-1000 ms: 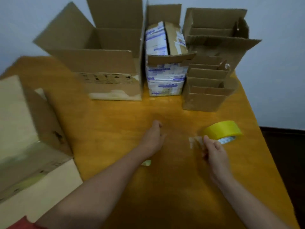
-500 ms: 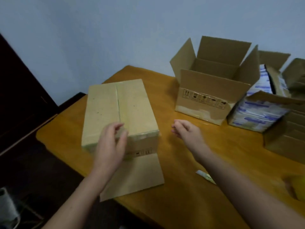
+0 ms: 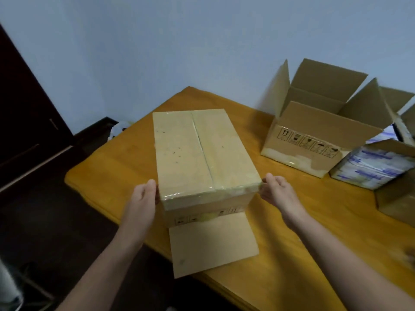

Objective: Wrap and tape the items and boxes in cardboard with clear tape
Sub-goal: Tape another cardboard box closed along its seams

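At the near end of the taped box (image 3: pixel 197 153), my left hand (image 3: pixel 143 196) lies flat against its left wall, fingers straight, thumb at the top edge. My right hand (image 3: pixel 277 194) touches the near right corner with loosely bent, relaxed fingertips. I see the box standing on a flat cardboard sheet (image 3: pixel 213 243) that overhangs the tabletop (image 3: pixel 125 158) edge towards me. To the right, past a bare strip of wood, an open carton (image 3: pixel 323 122) stands upright, touching a box of white-and-blue packs (image 3: pixel 370 167). Left of the box the tabletop ends close by.
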